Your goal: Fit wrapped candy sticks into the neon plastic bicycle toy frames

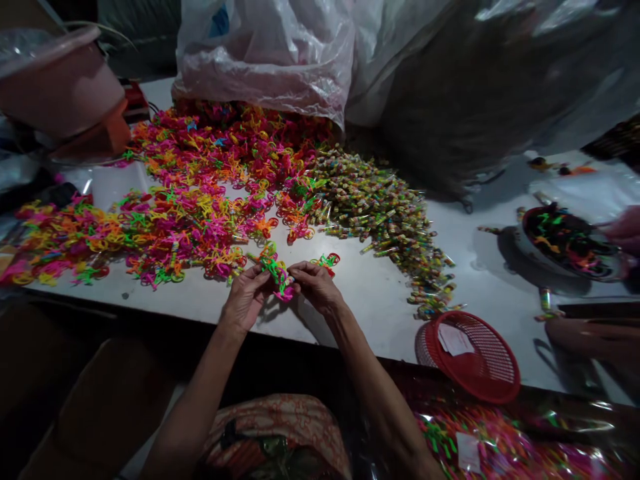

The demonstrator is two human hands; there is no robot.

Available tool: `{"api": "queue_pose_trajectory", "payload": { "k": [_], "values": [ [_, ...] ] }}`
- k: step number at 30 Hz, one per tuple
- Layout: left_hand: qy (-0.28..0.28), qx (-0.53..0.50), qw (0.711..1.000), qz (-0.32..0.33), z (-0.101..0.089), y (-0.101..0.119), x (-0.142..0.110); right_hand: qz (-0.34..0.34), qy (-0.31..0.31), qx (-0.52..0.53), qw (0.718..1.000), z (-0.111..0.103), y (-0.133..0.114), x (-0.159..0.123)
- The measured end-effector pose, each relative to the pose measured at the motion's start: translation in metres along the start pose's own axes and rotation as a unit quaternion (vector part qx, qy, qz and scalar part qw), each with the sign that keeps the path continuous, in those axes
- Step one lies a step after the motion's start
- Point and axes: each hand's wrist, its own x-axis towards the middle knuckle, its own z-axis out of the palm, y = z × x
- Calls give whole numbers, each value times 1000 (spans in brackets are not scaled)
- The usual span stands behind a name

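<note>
Over the table's front edge, my left hand (pixel 246 298) pinches a bunch of small plastic toy pieces (pixel 275 270), mostly green with some pink and orange. Closed fingers of my right hand (pixel 319 288) grip the bunch's right side. Whether a thin wrapper or thread is between the fingertips, I cannot tell. Just behind my right hand lie a few loose green and red pieces (pixel 330 260). A wide heap of similar bright pieces (pixel 195 213) spreads to the left and back. Right of it is a pile of small patterned wrapped tubes (pixel 375 200).
See-through plastic bags (pixel 265 73) and a big dark sack (pixel 480 100) stand behind. A red basket (pixel 467 357) with paper inside sits at the front edge, above bagged pieces (pixel 500 443). Pink tubs (pixel 65 87) stand far left. At right, another person's hand (pixel 625 228) is beside a bowl (pixel 570 243).
</note>
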Motion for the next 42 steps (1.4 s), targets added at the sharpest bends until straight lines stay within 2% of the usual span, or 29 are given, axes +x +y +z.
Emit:
{"api": "queue_pose_trajectory", "payload": {
  "k": [9, 16, 23, 25, 29, 33, 36, 39, 42],
  "values": [
    [8, 47, 998, 36, 1, 2, 0, -68, 48, -59, 995, 5, 2, -1],
    [-11, 7, 1000, 5, -1, -1, 5, -61, 30, -57, 996, 7, 3, 3],
    [-20, -12, 999, -27, -3, 1, 4, -30, 50, -27, 998, 4, 10, 6],
    [-16, 12, 1000, -24, -5, 2, 3, -47, 51, -51, 996, 3, 8, 4],
    [20, 59, 998, 29, -5, 5, 3, -119, 53, -128, 983, 5, -2, 2],
    [6, 70, 997, 39, -3, 5, 4, -159, 63, -157, 973, 9, -6, 2],
    [1, 63, 997, 37, -3, 8, 6, -164, 57, -164, 971, 10, -7, 1],
    [-6, 33, 999, 7, -6, 10, 9, -162, 30, -168, 972, 10, -10, -1],
    [5, 27, 1000, -3, -8, 9, 11, -111, 0, -157, 981, 10, -12, -1]
  ]
}}
